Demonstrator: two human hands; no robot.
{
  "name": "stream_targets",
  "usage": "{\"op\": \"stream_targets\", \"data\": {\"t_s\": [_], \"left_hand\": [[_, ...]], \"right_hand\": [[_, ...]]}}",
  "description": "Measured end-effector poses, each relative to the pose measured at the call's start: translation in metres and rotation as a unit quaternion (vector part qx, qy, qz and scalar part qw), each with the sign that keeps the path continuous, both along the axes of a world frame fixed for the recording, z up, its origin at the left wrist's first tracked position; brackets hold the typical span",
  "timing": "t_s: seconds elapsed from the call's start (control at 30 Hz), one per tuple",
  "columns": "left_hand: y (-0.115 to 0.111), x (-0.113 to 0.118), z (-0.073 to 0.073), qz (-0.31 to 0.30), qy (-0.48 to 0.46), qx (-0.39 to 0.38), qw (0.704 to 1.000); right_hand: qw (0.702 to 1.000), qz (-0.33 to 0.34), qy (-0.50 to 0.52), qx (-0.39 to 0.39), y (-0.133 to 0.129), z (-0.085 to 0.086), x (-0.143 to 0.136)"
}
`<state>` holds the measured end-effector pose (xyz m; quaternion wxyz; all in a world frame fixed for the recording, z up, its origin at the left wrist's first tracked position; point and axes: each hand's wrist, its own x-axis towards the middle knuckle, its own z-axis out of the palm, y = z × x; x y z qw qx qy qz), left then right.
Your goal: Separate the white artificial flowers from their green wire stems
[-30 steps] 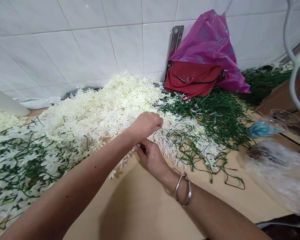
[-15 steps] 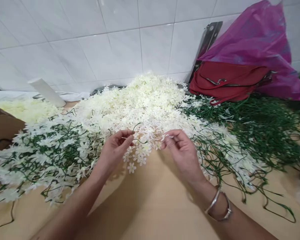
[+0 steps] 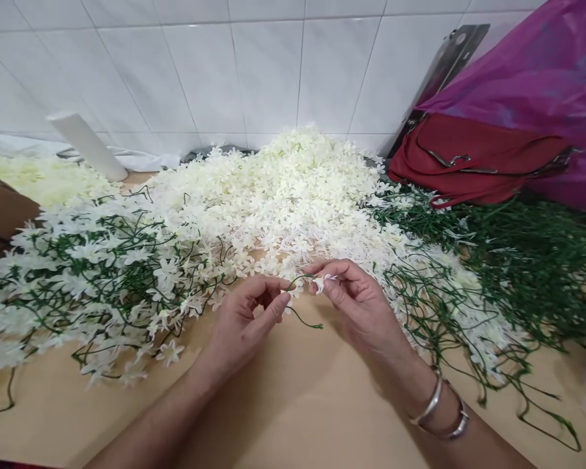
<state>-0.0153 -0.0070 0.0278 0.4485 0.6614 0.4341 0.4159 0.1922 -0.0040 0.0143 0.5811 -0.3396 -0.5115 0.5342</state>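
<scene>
Two bare hands at work above a tan tabletop (image 3: 293, 417), seen from the wearer's head; the left hand (image 3: 249, 319) pinches a thin green stem (image 3: 306, 324) between thumb and forefinger, its other fingers curled inward; the right hand (image 3: 359, 299) pinches a small white flower (image 3: 321, 283) at its fingertips, close beside the left. One length of the stem arches toward the flower, while another bends down and to the right, its end free; whether the arched end touches the flower or passes into it cannot be told at this scale.

The step in hand is judged to be the joining of flower and stem; the next move would call for a steady left pinch near the stem's end, with the right fingertips lining up the flower without crushing its petals.

Beyond the hands lies a heap of loose pale flowers (image 3: 303, 169); to the left, stems bearing white flowers (image 3: 102, 273); to the right, a tangle of green stems (image 3: 532, 254); behind this tangle, a red handbag (image 3: 473, 166) rests against a purple plastic bag (image 3: 557, 78); a silver bracelet (image 3: 461, 426) rings the right wrist.
</scene>
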Motion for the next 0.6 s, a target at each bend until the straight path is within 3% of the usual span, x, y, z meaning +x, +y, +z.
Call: {"op": "stream_targets", "data": {"t_s": [0.2,0.4,0.6], "left_hand": [[-0.001,0.0006,0.0007,-0.019,0.033,0.02,0.999],[0.0005,0.0013,-0.0021,-0.031,-0.093,-0.1,0.99],[0.0045,-0.0055,-0.0008,-0.002,-0.105,-0.126,0.986]], "right_hand": [[1.0,0.023,-0.02,-0.003,-0.0011,-0.0063,-0.0032],[0.996,0.079,-0.009,-0.027,-0.0041,-0.0049,-0.0076],[0.997,0.051,-0.013,-0.054,0.0006,-0.0055,-0.0005]]}}
